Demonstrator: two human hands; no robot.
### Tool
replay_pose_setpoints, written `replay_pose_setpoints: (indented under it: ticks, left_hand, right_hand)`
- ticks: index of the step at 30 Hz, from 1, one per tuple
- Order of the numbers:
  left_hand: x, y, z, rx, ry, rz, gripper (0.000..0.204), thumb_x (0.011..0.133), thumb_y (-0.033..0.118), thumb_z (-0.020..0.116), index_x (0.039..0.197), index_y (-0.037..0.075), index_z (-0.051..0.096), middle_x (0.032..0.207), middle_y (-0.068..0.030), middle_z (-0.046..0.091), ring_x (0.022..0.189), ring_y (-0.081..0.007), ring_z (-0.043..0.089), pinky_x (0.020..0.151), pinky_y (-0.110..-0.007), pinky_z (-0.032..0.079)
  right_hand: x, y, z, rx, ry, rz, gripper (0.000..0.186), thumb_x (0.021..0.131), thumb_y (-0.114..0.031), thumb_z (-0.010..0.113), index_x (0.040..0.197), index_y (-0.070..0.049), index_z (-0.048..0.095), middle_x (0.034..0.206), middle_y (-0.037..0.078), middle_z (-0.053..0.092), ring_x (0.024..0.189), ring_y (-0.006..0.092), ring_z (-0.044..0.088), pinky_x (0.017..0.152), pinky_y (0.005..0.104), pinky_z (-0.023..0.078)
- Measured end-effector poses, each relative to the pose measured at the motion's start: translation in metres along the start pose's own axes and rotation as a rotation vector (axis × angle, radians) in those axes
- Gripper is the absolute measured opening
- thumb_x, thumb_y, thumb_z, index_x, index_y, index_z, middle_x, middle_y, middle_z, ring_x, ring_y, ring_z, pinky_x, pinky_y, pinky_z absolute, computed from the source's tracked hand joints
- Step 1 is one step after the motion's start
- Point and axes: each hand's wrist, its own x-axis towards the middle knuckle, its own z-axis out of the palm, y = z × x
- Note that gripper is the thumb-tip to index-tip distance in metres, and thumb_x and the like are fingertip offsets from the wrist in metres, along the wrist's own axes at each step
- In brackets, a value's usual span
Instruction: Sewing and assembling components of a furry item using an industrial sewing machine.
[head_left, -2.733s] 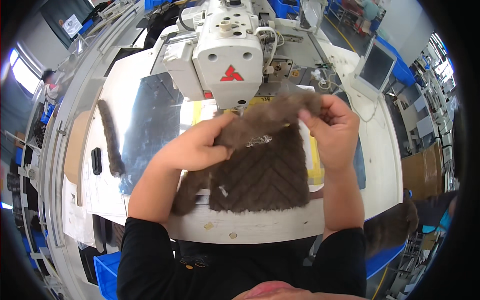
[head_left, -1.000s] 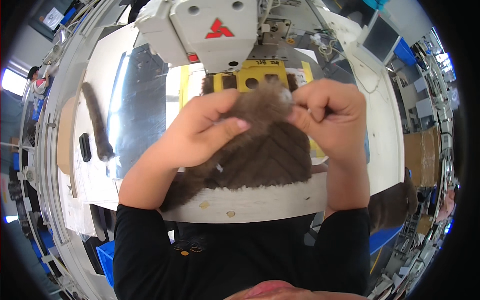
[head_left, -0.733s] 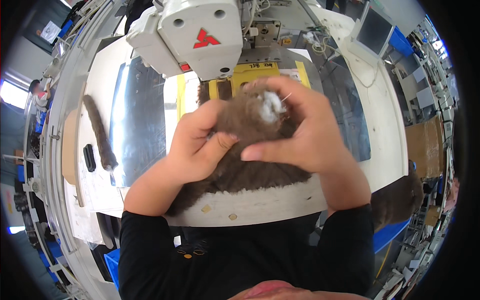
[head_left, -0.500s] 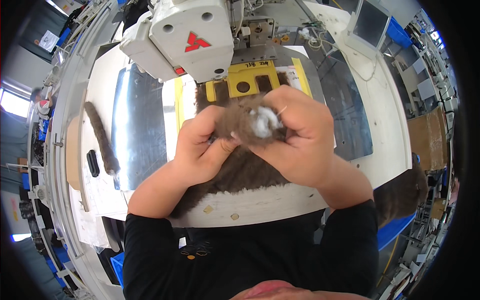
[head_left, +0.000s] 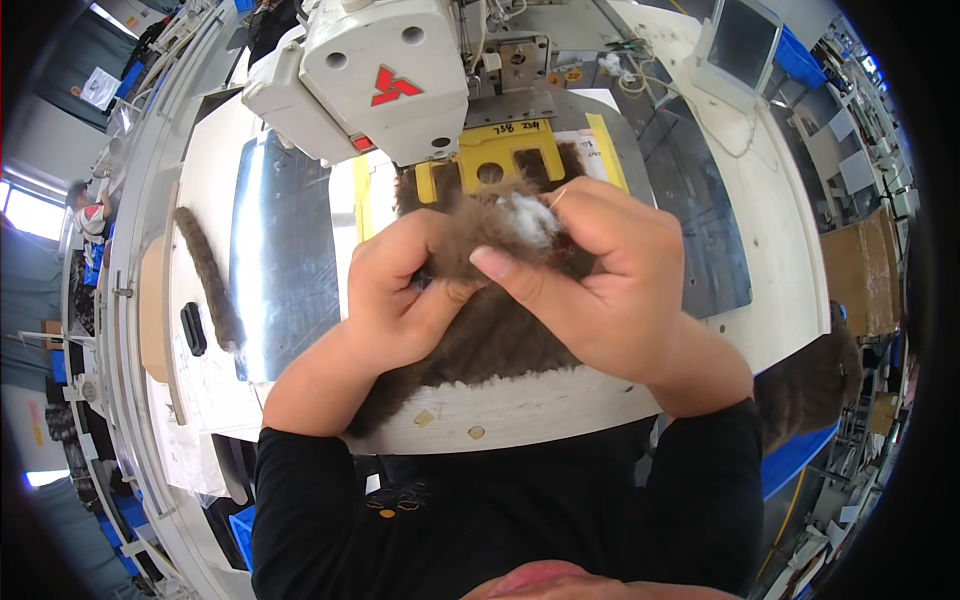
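Between both hands, above the table, is a small brown furry piece (head_left: 462, 238) with white stuffing (head_left: 533, 218) showing at its right end. My left hand (head_left: 395, 295) grips the piece's left side, fingers curled and thumb pressed in. My right hand (head_left: 625, 275) pinches the stuffed end, its thumb lying across the fur in front. A thin pale sliver stands by the right index finger; its kind is unclear. Below the hands, a large brown fur sheet (head_left: 500, 345) lies on the white tabletop, its far part under a yellow template (head_left: 475, 150) with cut-outs.
A white sewing machine head (head_left: 400, 95) overhangs the far side. Shiny metal plates (head_left: 285, 260) flank the fur. At left lie a furry tail (head_left: 208, 270) and a black oblong object (head_left: 193, 328). A screen (head_left: 745, 50) stands far right; brown fur (head_left: 805, 395) hangs over a blue bin there.
My right thumb has come up over the front of the furry piece. The stuffed end has tilted, and the right hand has shifted slightly right. My left hand keeps its grip.
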Motion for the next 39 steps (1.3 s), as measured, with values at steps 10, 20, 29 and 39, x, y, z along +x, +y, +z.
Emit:
replay_pose_setpoints:
  ticks: [10,20,29,39]
  left_hand:
    - [0.008,-0.005,-0.005,-0.19,-0.196,-0.04,0.026,0.085,0.006,0.085,0.104,0.0,0.069,0.093,-0.0055,0.069,0.083,-0.0123,0.064,0.073,-0.029,0.051]
    - [0.021,-0.02,0.007,-0.032,-0.324,-0.128,0.048,0.096,0.005,0.068,0.143,0.006,0.058,0.091,-0.0045,0.068,0.077,-0.0087,0.054,0.07,-0.027,0.045]
    - [0.012,-0.071,-0.014,0.197,-0.466,-0.258,0.069,0.072,-0.008,0.058,0.138,0.009,0.064,0.085,-0.0132,0.07,0.078,-0.0264,0.067,0.073,-0.035,0.049]
    - [0.001,-0.08,-0.017,1.004,-0.279,0.067,0.045,0.084,0.01,0.061,0.128,0.013,0.07,0.117,-0.0026,0.068,0.095,-0.0213,0.063,0.085,-0.035,0.044]
  right_hand:
    - [0.0,0.001,-0.003,0.153,0.029,-0.139,0.015,0.082,-0.004,0.083,0.084,0.002,0.07,0.07,0.012,0.061,0.058,0.0199,0.055,0.054,0.0279,0.041]
    - [0.03,0.082,-0.002,0.495,-0.213,0.602,0.018,0.095,-0.017,0.075,0.095,0.002,0.075,0.075,0.001,0.068,0.065,0.007,0.06,0.056,0.0235,0.048]
    - [0.057,0.154,0.051,0.334,-0.509,0.747,0.023,0.093,-0.015,0.075,0.094,0.008,0.071,0.077,0.007,0.068,0.064,0.013,0.064,0.055,0.0267,0.053]
    - [0.057,0.155,0.101,0.085,-0.347,0.312,0.021,0.086,-0.011,0.075,0.102,0.003,0.071,0.078,0.015,0.072,0.073,0.0279,0.07,0.068,0.0401,0.055]
